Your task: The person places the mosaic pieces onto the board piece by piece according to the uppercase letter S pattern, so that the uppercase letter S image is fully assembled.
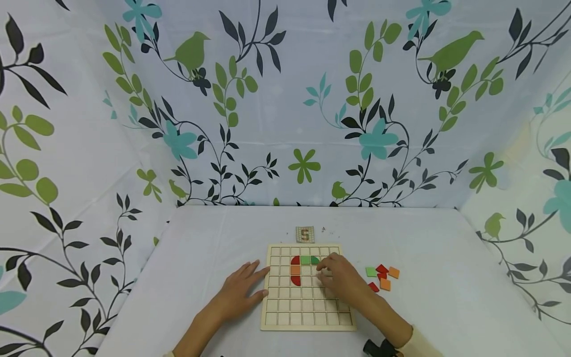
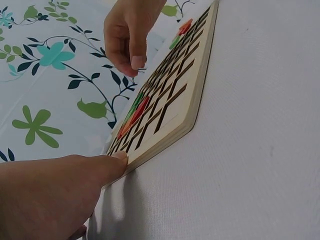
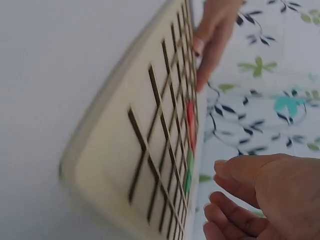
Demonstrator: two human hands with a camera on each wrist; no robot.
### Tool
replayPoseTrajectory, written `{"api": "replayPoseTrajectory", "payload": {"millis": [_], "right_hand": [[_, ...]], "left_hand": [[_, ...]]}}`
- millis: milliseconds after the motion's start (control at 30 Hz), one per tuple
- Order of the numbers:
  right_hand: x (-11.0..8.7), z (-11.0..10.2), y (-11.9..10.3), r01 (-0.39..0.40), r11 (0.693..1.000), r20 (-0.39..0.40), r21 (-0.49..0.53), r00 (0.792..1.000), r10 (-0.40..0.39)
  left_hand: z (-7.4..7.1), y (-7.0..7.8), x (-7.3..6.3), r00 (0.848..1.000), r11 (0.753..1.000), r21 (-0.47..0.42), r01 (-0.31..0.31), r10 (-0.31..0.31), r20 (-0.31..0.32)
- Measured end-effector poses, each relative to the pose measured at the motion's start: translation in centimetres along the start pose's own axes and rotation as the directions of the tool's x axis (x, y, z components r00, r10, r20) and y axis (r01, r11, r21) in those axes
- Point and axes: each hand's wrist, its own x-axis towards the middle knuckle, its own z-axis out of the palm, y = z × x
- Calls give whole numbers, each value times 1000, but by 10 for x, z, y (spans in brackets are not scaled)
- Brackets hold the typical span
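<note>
A pale wooden grid board (image 1: 308,320) lies on the white table. Set in its upper cells are a red rounded tile (image 1: 295,260), a light green square tile (image 1: 305,260), a dark green rounded tile (image 1: 314,260), an orange square tile (image 1: 295,270) and a lower red rounded tile (image 1: 296,281). My left hand (image 1: 243,286) rests against the board's left edge, fingers spread. Above the right part of the board is my right hand (image 1: 342,278), fingers bent near the dark green tile. In the right wrist view its thumb (image 3: 232,172) stands apart from the fingers, nothing visible between.
Several loose tiles, among them a light green square (image 1: 371,271) and an orange square (image 1: 385,284), lie right of the board. A small patterned card (image 1: 305,234) lies behind it. A black object (image 1: 378,348) shows by my right wrist. Patterned cloth (image 1: 285,99) hangs behind the table.
</note>
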Motion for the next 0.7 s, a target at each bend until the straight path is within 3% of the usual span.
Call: {"api": "replayPoseTrajectory", "payload": {"millis": [233,400,500,700], "right_hand": [[-22,-42,43,-117,993,-94,22,988,118],[-43,-66,79,-181,983,-189,44,964,186],[-56,-76,98,-218,975,-194,50,955,223],[-74,-82,122,-284,958,-131,48,949,288]], "left_hand": [[0,1,-1,1000,1000,-2,0,0,-1],[-2,3,-1,1000,1000,1,-3,3,3],[-4,5,-1,1000,1000,-8,-7,7,7],[-3,5,-1,1000,1000,-16,-6,6,10]]}}
